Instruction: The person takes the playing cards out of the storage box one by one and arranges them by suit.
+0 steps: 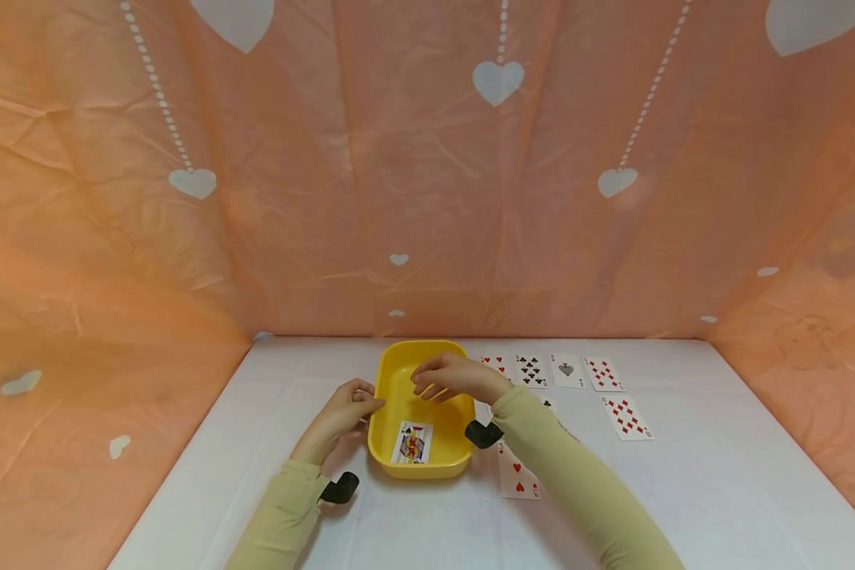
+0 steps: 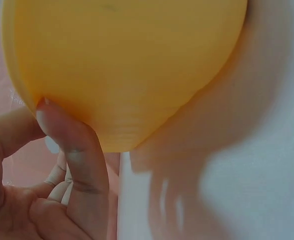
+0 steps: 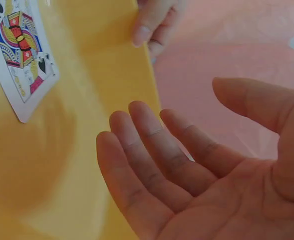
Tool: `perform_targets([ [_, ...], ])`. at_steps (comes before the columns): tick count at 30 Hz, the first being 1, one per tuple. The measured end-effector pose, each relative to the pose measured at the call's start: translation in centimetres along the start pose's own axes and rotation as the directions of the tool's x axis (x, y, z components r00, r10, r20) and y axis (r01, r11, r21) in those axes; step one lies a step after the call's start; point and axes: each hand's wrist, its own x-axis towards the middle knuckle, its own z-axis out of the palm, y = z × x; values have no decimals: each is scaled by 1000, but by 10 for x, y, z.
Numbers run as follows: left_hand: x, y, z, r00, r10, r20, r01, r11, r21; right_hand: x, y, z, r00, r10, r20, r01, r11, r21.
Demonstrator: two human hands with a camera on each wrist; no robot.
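Observation:
A yellow plastic tub (image 1: 420, 472) sits on the white tabletop, its left rim pinched between the thumb and finger of my left hand (image 1: 343, 410). In the left wrist view the thumb (image 2: 69, 130) lies against the tub's outer wall. Over the tub's inside hangs my right hand (image 1: 456, 375), holding nothing. Its fingers (image 3: 147, 135) are spread and slightly bent, the thumb apart from them, in the right wrist view. A face card of spades (image 1: 412, 442) lies face up at the near end of the tub's floor.
Right of the tub, several playing cards lie face up, among them an ace of spades (image 1: 567, 370), a club card (image 1: 531, 370), diamond cards (image 1: 626, 418) and a heart card (image 1: 518, 478). My right forearm covers some of them. A pink heart-print curtain (image 1: 427, 198) closes off the back and sides.

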Motion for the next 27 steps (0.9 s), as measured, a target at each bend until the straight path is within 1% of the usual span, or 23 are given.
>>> perform_targets([
  [4, 0, 0, -1, 1000, -2, 10, 2, 1000, 2, 7, 0, 8, 999, 46, 5, -46, 998, -41],
  [8, 0, 1, -1, 1000, -10, 6, 10, 1000, 9, 12, 2, 16, 997, 78, -8, -79, 993, -83],
  [12, 1, 1, -2, 1000, -13, 9, 13, 1000, 7, 15, 5, 21, 995, 96, -28, -100, 982, -158],
  [15, 1, 0, -2, 1000, -14, 13, 14, 1000, 3, 17, 7, 24, 994, 105, -19, -106, 972, -210],
  [17, 1, 0, -2, 1000, -15, 14, 15, 1000, 1, 17, 6, 26, 993, 118, -10, -117, 967, -224],
  [24, 1, 0, 0, 1000, -25, 4, 25, 1000, 6, 14, 3, 30, 982, 188, -14, -187, 961, -203],
  [27, 1, 0, 0, 1000, -21, 5, 21, 1000, 1, 14, 2, 32, 980, 201, -13, -198, 955, -218],
])
